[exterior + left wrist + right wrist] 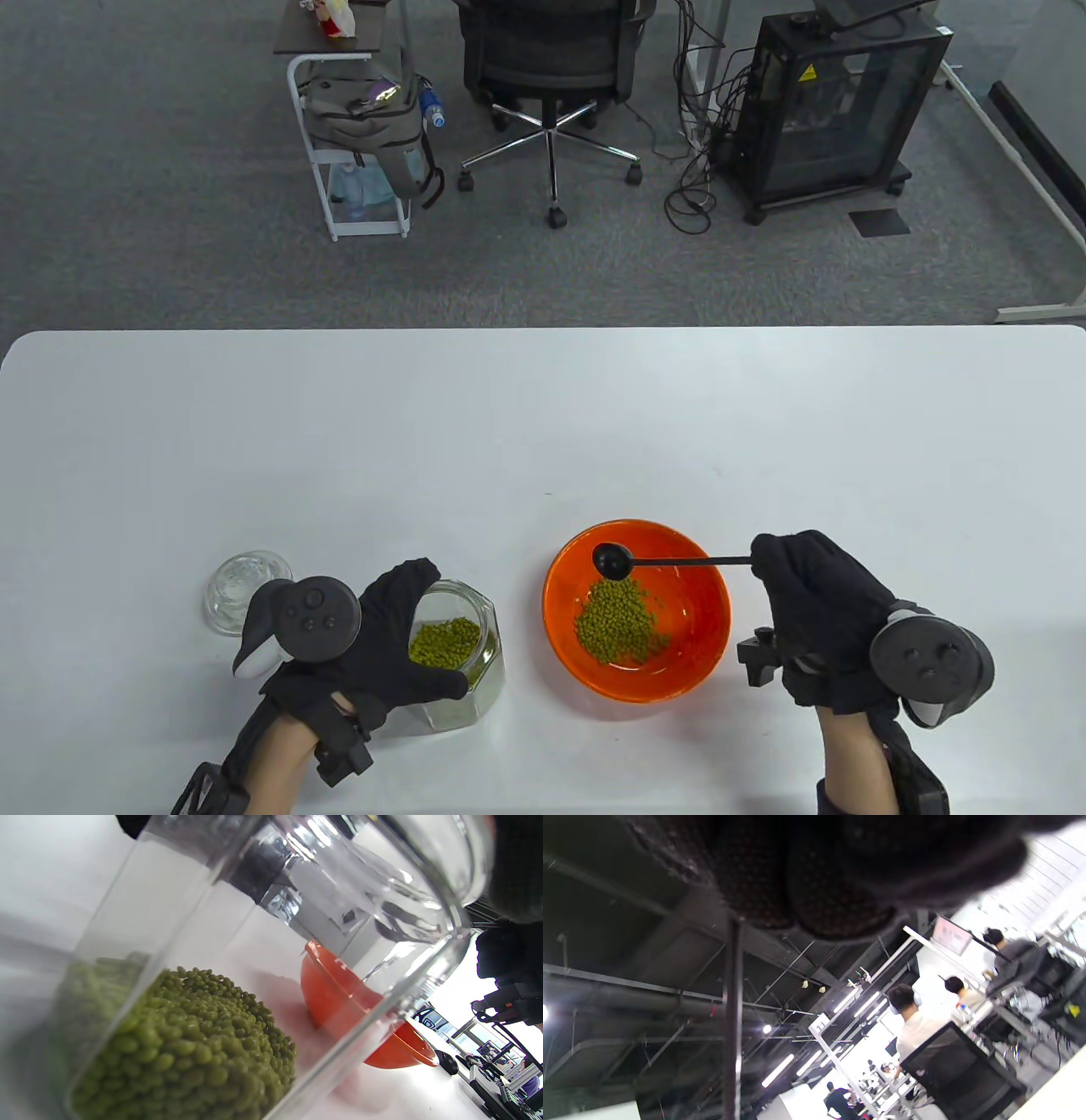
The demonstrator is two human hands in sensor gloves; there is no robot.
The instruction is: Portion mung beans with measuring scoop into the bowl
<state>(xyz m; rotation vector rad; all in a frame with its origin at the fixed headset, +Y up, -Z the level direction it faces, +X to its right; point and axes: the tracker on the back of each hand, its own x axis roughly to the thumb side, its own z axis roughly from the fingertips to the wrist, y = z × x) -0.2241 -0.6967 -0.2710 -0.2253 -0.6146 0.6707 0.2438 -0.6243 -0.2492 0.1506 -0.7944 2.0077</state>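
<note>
Near left on the white tabletop (543,424) we note a clear glass lid (240,587) lying flat, just left of the left hand (373,645). That hand wraps its fingers round an open glass jar (462,658), thumb on the near side, fingers over the far rim. The jar stands on the tabletop, partly filled with mung beans (443,640); the left wrist view shows them heaped against one wall. To the right, apart from the jar, sits an orange bowl (636,609) with a small pile of beans at its middle. Above the bowl's far-left part we see the black measuring scoop (609,559), its handle running right into the right hand (819,607), which grips the handle's end. We cannot tell whether the scoop holds beans.
</note>
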